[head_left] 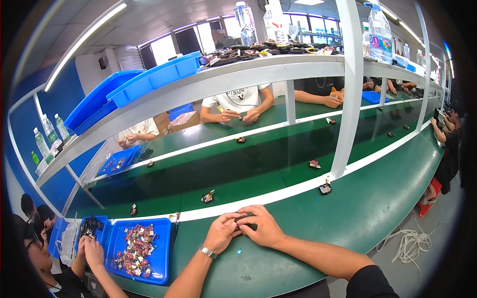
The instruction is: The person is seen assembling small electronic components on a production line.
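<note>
In the head view, the left hand (223, 232) and the right hand (262, 229) meet above the green worktop (298, 223), their fingers pinching one small dark part (240, 217) between them. Much of it hides behind the fingertips; both hands are probably on it because it is so little, one steadying while the other works. The forearms lean on or near the worktop, likely for steadiness; contact is unclear.

Left of the fingers, within easy reach, sits a blue tray (162, 270), its raised rim presumably there to keep the heap of small wrapped pieces (136, 250) from scattering. Beyond the fingers, a white rail (268, 199) seems to divide the worktop from the dark green strip (258, 176).

Counting: one part is in the grasp, and one blue scrap (239, 251) lies just below the fingers. One dark piece (325, 188) rests to their right, by the rail's near edge. Three pieces sit on the strip beyond: one ahead-left (207, 197), one farther left (133, 210), one ahead-right (314, 164). The heaped pieces overlap too much to count.
</note>
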### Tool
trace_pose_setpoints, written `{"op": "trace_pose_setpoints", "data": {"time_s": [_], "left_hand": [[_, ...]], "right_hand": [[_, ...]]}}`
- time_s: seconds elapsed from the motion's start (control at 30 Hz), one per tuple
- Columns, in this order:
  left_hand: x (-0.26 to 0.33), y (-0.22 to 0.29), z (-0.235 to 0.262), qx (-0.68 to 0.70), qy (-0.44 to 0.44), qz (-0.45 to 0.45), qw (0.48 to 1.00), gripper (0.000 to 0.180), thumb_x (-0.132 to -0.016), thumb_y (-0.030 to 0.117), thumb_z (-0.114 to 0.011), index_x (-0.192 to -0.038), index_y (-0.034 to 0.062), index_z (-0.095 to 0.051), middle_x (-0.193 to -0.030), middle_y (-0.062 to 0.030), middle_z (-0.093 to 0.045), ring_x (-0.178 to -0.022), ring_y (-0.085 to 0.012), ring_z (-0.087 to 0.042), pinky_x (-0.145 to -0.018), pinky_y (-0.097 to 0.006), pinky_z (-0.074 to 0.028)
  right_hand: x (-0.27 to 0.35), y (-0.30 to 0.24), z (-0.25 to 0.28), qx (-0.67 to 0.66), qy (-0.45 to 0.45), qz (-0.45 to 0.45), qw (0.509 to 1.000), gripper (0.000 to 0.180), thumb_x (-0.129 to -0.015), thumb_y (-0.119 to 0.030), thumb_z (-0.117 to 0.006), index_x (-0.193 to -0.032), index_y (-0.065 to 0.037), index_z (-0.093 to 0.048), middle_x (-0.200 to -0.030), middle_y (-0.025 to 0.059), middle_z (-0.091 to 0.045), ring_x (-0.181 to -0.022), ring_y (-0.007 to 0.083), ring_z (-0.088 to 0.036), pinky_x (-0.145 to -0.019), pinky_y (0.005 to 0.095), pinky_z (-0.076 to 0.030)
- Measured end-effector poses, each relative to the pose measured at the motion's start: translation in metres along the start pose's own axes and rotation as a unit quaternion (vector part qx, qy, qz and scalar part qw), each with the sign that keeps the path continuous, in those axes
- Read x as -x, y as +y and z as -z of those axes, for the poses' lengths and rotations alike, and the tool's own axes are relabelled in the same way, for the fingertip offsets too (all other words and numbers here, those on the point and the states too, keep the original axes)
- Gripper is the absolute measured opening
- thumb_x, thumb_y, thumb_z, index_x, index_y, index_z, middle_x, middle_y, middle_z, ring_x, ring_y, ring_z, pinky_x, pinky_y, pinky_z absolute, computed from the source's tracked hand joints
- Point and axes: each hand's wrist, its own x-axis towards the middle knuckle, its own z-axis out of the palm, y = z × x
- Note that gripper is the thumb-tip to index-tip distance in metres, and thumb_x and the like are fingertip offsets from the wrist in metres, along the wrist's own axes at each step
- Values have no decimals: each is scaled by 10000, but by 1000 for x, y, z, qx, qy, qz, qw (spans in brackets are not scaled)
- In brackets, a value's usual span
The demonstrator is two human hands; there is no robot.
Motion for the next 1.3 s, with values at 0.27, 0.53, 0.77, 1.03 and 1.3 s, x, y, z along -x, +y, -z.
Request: {"op": "trace_pose_setpoints", "data": {"time_s": [0.27, 0.53, 0.77, 1.03, 1.3], "left_hand": [[-1, -3, -4, -20, 28, -22, 999, 258, -972, 56, -525, -1224, 5, -502, -1302, -148, -568, -1126, -204, -600, -949, -369, -516], [1, 2, -6, -12, 37, 2, 999, 274, -986, 67, -498, -1253, 11, -483, -1222, -123, -609, -1097, -200, -613, -941, -372, -520], [-2, 5, -13, 0, 36, 11, 999, 286, -977, 65, -513, -1255, 10, -477, -1154, -115, -629, -1054, -193, -626, -922, -371, -538], [-2, 4, -8, 12, 39, 12, 999, 286, -972, 68, -522, -1246, -5, -487, -1133, -107, -630, -1049, -192, -626, -929, -380, -539], [-1, 3, -13, -13, 48, 5, 999, 279, -957, 33, -529, -1229, -27, -504, -1127, -120, -639, -1015, -195, -643, -900, -371, -554]], "right_hand": [[-1, 6, -2, -17, 3, 35, 999, 168, -800, -85, -697, -966, -90, -723, -1263, 70, -581, -1213, 286, -481, -998, 391, -434], [-3, -3, 4, 31, 33, 43, 998, 164, -790, -63, -707, -952, -72, -686, -1145, 81, -608, -1086, 273, -562, -885, 369, -495], [-5, 2, 5, 87, 55, 111, 988, 157, -779, -49, -683, -931, -57, -643, -1058, 66, -599, -972, 263, -599, -775, 359, -531], [-6, -4, 4, 98, 47, 106, 988, 182, -780, -54, -685, -955, -45, -634, -1031, 78, -607, -966, 269, -602, -788, 363, -527], [-5, -4, 3, 95, 58, 106, 988, 186, -757, -51, -719, -930, -35, -655, -1019, 82, -619, -934, 256, -616, -751, 347, -543]]}}
